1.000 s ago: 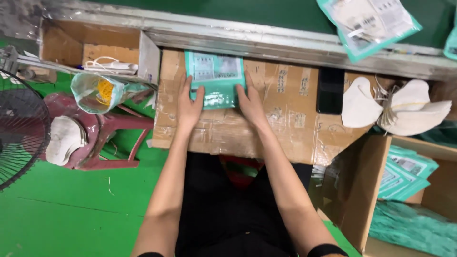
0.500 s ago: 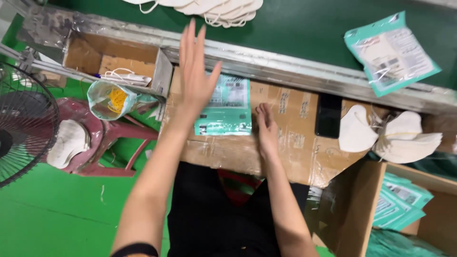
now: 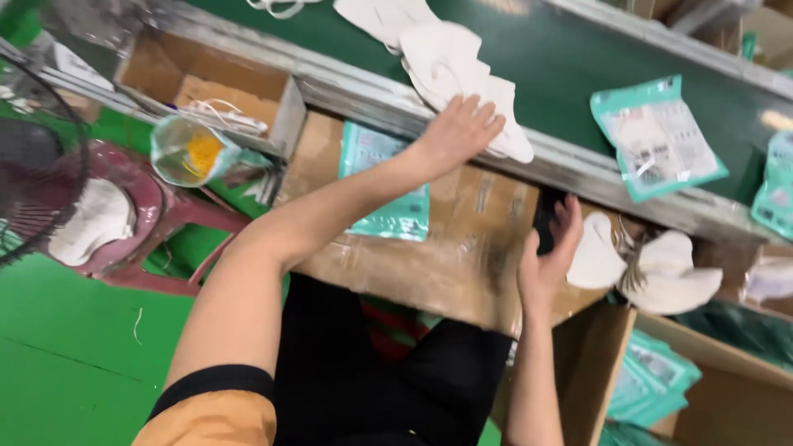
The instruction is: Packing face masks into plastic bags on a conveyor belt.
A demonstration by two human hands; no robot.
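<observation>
- White folded fabric masks [image 3: 450, 62], soft and curved, lie piled on the far dark green belt [image 3: 578, 74].
- Left hand [image 3: 458, 132], fingers spread, rests flat on the pile's near edge.
- Right hand [image 3: 549, 256] is open, fingers loosely together, just left of a second white mask stack [image 3: 661, 268].
- Glossy teal plastic pouch [image 3: 384, 177] lies on the brown cardboard surface [image 3: 462, 239], under the left forearm.

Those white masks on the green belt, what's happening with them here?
A person at a cardboard-covered bench reaches the left hand onto a pile of white masks on the green belt. The right hand reaches toward more white masks beside the bench. A teal packet lies on the cardboard between the arms.
</observation>
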